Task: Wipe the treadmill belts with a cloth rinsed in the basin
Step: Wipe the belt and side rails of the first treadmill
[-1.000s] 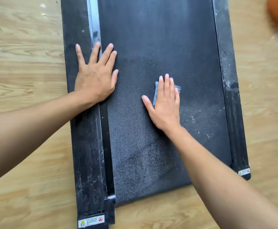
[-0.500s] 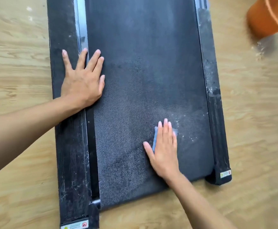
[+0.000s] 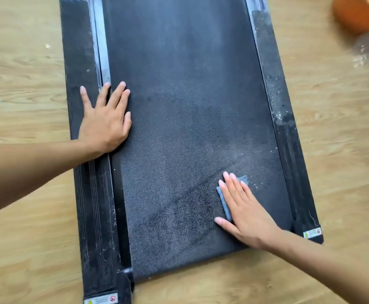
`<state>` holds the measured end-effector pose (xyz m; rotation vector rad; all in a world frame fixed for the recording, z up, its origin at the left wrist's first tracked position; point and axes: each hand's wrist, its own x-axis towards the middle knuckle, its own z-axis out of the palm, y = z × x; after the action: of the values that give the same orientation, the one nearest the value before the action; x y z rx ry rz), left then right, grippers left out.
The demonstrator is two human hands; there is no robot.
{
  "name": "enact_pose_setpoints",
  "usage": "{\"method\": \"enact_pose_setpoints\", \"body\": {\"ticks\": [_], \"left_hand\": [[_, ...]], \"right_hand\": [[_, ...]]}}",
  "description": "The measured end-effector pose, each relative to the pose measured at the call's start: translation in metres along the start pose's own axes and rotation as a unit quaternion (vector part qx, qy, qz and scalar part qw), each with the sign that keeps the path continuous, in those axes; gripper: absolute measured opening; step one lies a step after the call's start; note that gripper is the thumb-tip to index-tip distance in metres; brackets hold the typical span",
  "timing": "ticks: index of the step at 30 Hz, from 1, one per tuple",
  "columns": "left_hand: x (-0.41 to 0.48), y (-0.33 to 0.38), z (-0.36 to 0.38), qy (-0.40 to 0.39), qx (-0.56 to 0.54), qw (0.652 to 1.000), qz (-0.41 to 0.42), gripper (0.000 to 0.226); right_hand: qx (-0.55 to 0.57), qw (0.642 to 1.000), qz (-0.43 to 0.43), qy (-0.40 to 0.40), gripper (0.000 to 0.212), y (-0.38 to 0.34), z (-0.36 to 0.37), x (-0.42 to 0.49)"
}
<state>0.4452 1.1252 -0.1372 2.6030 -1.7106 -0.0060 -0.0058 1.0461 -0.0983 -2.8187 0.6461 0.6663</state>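
Note:
A black treadmill belt (image 3: 179,106) runs away from me between two dusty side rails. My right hand (image 3: 245,209) lies flat on a small folded blue cloth (image 3: 224,201), pressing it onto the belt near its near right corner; only the cloth's edges show past my fingers. My left hand (image 3: 105,119) rests flat with fingers spread across the left side rail (image 3: 91,205) and the belt's left edge. An orange basin (image 3: 358,13) stands on the floor at the top right, cut off by the frame. White specks dot the belt beside the cloth.
The treadmill lies on a light wooden floor (image 3: 21,62). The right side rail (image 3: 288,137) carries pale dust and a warning sticker at its near end. A wet, speckled patch marks the floor just below the basin.
My right hand has slid the cloth from the belt's middle toward me, down to the near right corner. My left hand has stayed planted on the left rail. The view has shifted.

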Motion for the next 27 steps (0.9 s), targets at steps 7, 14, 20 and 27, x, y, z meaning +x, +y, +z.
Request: {"method": "enact_pose_setpoints", "body": {"ticks": [7,14,20,27], "left_hand": [[-0.003,0.0,0.002,0.015,-0.018,1.0,-0.01,0.061],[0.0,-0.002,0.0,0.011,-0.032,0.999,-0.021,0.06],[-0.017,0.023,-0.007,-0.037,-0.055,0.995,-0.075,0.07],[-0.019,0.026,0.0,0.003,-0.05,0.995,-0.086,0.077]], "right_hand": [[0.096,0.977,0.18,0.067,0.104,-0.035,-0.007,0.05],[0.131,0.964,0.199,0.117,0.107,0.023,-0.087,0.193],[0.095,0.979,0.177,0.04,0.099,-0.006,0.004,0.006],[0.091,0.973,0.203,0.065,0.097,0.006,-0.009,0.035]]}}
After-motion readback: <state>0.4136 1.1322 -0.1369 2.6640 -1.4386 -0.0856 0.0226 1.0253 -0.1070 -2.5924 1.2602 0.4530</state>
